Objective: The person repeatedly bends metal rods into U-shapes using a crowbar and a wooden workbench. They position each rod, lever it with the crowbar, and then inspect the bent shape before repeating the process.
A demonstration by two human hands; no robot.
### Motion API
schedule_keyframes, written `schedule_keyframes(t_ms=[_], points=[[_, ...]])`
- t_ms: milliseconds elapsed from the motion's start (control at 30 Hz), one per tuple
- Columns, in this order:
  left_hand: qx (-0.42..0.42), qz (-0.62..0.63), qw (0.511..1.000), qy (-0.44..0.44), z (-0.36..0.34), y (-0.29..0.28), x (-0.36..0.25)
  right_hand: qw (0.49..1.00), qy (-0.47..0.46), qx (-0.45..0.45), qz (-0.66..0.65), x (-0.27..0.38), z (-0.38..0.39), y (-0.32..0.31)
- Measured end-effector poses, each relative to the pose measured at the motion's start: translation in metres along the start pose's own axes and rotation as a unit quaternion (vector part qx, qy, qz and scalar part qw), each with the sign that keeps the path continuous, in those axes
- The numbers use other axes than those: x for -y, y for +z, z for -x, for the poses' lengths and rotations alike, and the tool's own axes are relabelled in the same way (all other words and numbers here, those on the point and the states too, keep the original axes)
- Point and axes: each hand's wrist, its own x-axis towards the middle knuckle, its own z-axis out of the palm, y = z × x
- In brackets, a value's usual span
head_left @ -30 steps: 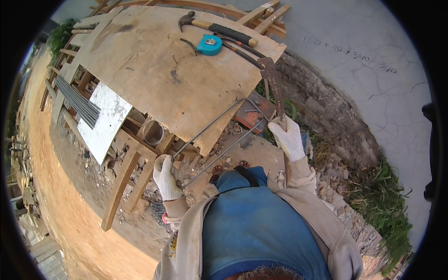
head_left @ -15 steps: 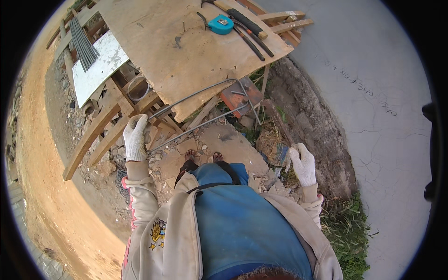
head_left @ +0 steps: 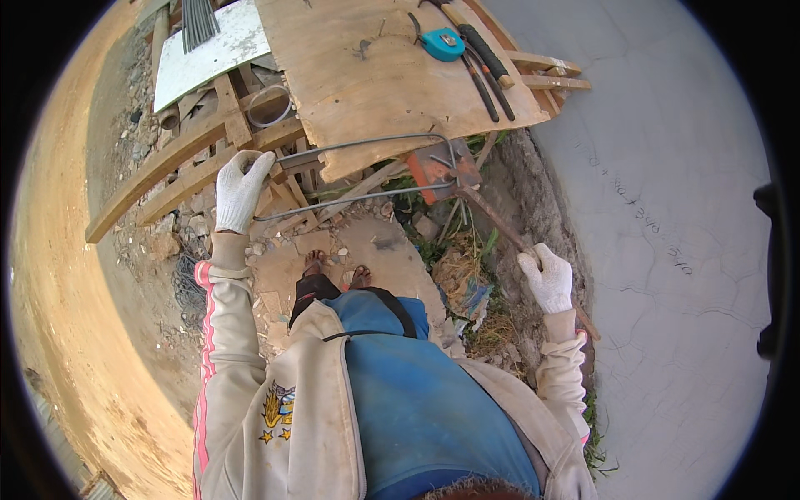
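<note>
My left hand [head_left: 242,187], in a white knit glove, is closed on the left part of a bent grey steel rod [head_left: 358,145]. Two roughly parallel lengths of the rod run rightward, meeting bends above an orange-and-grey metal block [head_left: 430,172] at the board's near edge. My right hand [head_left: 550,279], also gloved, is wrapped round a rusty metal bar [head_left: 500,223]. The bar's far end sits by the rod's bend at the block; its other end sticks out past my right wrist. Exactly how bar and rod touch there is too small to tell.
On the plywood board [head_left: 350,92] lie a teal tape measure [head_left: 442,45], a hammer [head_left: 483,46] and dark-handled pincers [head_left: 485,87]. Several straight rods [head_left: 200,25] rest on a white panel [head_left: 212,50]. Curved timbers [head_left: 158,179] jut out left; a grey wall [head_left: 667,208] stands right.
The rusty bar has swung round the block, and more of it shows past my right hand. The rod's right end, which stuck out toward me, now lies back near the lower length.
</note>
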Motion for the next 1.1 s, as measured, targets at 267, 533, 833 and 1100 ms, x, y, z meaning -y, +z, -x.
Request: schedule_keyframes(t_ms=[267, 533, 833, 1100], points=[[-0.014, -0.040, 0.999, 0.025, -0.004, 0.000, 0.009, 0.998, -0.041, 0.027, 0.044, -0.012, -0.028, -0.014], [-0.007, -0.024, 1.000, 0.008, -0.003, 0.000, 0.008, 0.995, -0.071, 0.023, 0.064, -0.017, -0.046, -0.021], [-0.016, -0.007, 1.000, 0.010, -0.002, 0.001, 0.005, 0.992, -0.101, 0.023, 0.072, -0.016, -0.052, -0.024], [-0.003, -0.002, 1.000, -0.016, -0.003, 0.000, 0.003, 0.995, -0.071, 0.025, 0.059, -0.018, -0.045, -0.017]])
